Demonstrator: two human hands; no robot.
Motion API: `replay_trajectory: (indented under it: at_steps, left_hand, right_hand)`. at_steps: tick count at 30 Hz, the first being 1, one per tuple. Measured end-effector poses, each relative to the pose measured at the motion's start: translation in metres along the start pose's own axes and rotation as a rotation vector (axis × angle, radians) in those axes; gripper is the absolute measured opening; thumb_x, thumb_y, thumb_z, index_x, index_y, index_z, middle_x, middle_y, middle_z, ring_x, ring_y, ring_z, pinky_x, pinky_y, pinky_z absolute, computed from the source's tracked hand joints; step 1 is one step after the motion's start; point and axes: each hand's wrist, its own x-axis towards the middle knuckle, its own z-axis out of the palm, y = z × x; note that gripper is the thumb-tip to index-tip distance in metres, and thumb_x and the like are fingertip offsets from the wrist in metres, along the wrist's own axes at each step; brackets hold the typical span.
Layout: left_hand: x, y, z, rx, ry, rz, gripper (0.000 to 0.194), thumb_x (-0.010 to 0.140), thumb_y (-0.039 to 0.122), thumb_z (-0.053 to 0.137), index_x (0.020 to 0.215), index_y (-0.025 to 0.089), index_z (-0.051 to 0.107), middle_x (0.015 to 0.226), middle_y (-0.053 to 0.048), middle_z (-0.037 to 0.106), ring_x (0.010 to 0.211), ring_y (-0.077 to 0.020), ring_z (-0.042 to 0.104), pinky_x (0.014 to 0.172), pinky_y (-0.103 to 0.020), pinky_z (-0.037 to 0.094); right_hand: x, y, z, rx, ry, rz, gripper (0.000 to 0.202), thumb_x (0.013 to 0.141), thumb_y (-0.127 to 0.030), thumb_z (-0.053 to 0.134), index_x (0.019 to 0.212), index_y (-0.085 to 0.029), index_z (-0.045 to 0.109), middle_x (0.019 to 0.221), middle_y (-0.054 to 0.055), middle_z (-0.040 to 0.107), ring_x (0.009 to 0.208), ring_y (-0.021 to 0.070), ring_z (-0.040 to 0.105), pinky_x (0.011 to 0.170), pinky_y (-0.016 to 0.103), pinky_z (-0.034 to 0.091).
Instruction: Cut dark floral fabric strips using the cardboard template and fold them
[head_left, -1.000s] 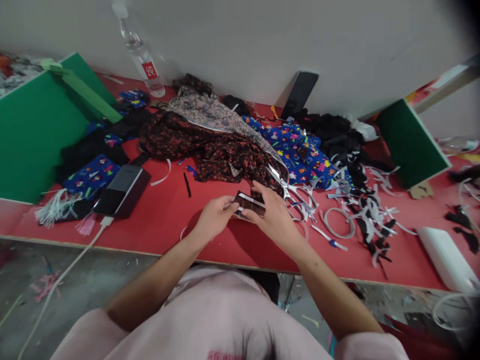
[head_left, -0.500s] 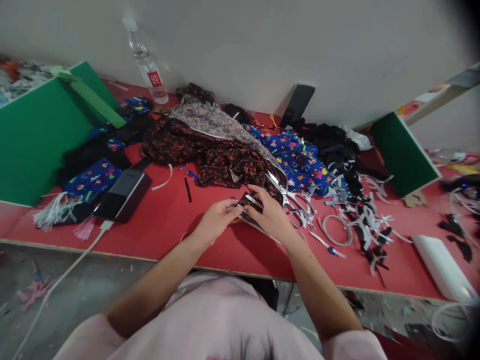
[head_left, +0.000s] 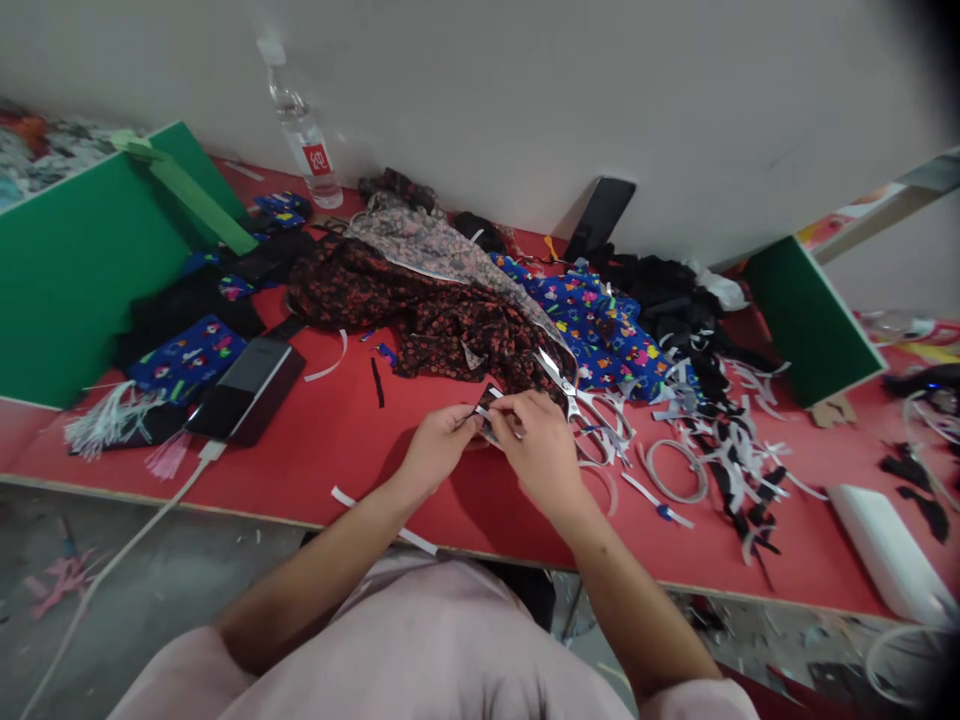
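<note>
Close together near the table's front edge, both hands pinch one small piece of dark floral fabric (head_left: 489,394) with a white strip on it. My left hand (head_left: 441,440) is closed on its left side, thumb on top. From the right, my right hand (head_left: 541,450) pinches the strip and cloth with thumb and forefinger; its curled fingers hide much of the piece. Just beyond and right of that hand lies a pair of scissors (head_left: 573,400), blades resting against a larger heap of dark floral fabric (head_left: 442,320). A narrow white strip (head_left: 416,541) passes under my left forearm.
Blue patterned fabric (head_left: 600,330) and black cloth (head_left: 660,290) lie at the back right. White offcuts and a coiled white band (head_left: 675,470) are nearer. A black box-like device (head_left: 247,385) with a cable is left. A bottle (head_left: 311,150) and phone (head_left: 600,215) stand behind.
My right hand's fingers have drawn in from lying spread over the fabric to a pinch at the strip. More white strip now shows beneath my left forearm. The view has shifted slightly.
</note>
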Motion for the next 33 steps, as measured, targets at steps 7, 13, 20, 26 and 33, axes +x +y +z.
replay_trajectory:
  at_steps: [7, 13, 20, 26, 33]
  left_hand:
    - [-0.004, 0.0, -0.001, 0.398, 0.045, 0.163, 0.028, 0.085, 0.031, 0.046, 0.102, 0.018, 0.065, 0.093, -0.003, 0.07, 0.085, -0.0175, 0.065, 0.079, -0.029, 0.05]
    - [-0.01, 0.009, 0.003, 0.637, 0.095, 0.25, 0.026, 0.088, 0.026, 0.041, 0.096, 0.019, 0.064, 0.084, -0.003, 0.069, 0.08, -0.017, 0.064, 0.074, -0.026, 0.049]
    - [-0.012, 0.009, 0.004, 0.711, 0.102, 0.321, 0.024, 0.089, 0.025, 0.041, 0.093, 0.018, 0.063, 0.077, -0.002, 0.067, 0.071, -0.0145, 0.062, 0.064, -0.022, 0.045]
    - [-0.013, 0.007, 0.003, 0.725, 0.123, 0.349, 0.022, 0.089, 0.024, 0.042, 0.093, 0.018, 0.064, 0.075, -0.002, 0.067, 0.068, -0.0135, 0.062, 0.062, -0.021, 0.044]
    - [-0.014, 0.007, 0.002, 0.727, 0.127, 0.358, 0.023, 0.088, 0.021, 0.044, 0.097, 0.018, 0.065, 0.076, -0.002, 0.068, 0.069, -0.013, 0.063, 0.064, -0.02, 0.044]
  right_hand:
    - [0.002, -0.007, 0.01, -0.029, -0.045, 0.031, 0.012, 0.084, -0.018, 0.05, 0.081, -0.019, 0.062, 0.079, 0.006, 0.062, 0.074, 0.0192, 0.057, 0.069, 0.03, 0.046]
    - [0.002, -0.012, 0.003, -0.092, -0.054, 0.017, 0.013, 0.086, -0.022, 0.05, 0.082, -0.018, 0.062, 0.079, 0.006, 0.063, 0.076, 0.0201, 0.057, 0.071, 0.031, 0.045]
    - [0.003, -0.019, -0.002, -0.162, -0.073, -0.008, 0.017, 0.089, -0.025, 0.048, 0.083, -0.018, 0.063, 0.08, 0.007, 0.065, 0.076, 0.0199, 0.058, 0.072, 0.031, 0.044]
    - [0.005, -0.024, -0.006, -0.153, -0.11, 0.045, 0.014, 0.087, -0.023, 0.051, 0.082, -0.018, 0.063, 0.08, 0.006, 0.064, 0.077, 0.0196, 0.059, 0.072, 0.029, 0.043]
    - [0.011, -0.027, -0.013, -0.032, -0.151, 0.12, 0.01, 0.082, -0.019, 0.055, 0.078, -0.019, 0.064, 0.077, 0.003, 0.065, 0.072, 0.0167, 0.058, 0.067, 0.027, 0.041]
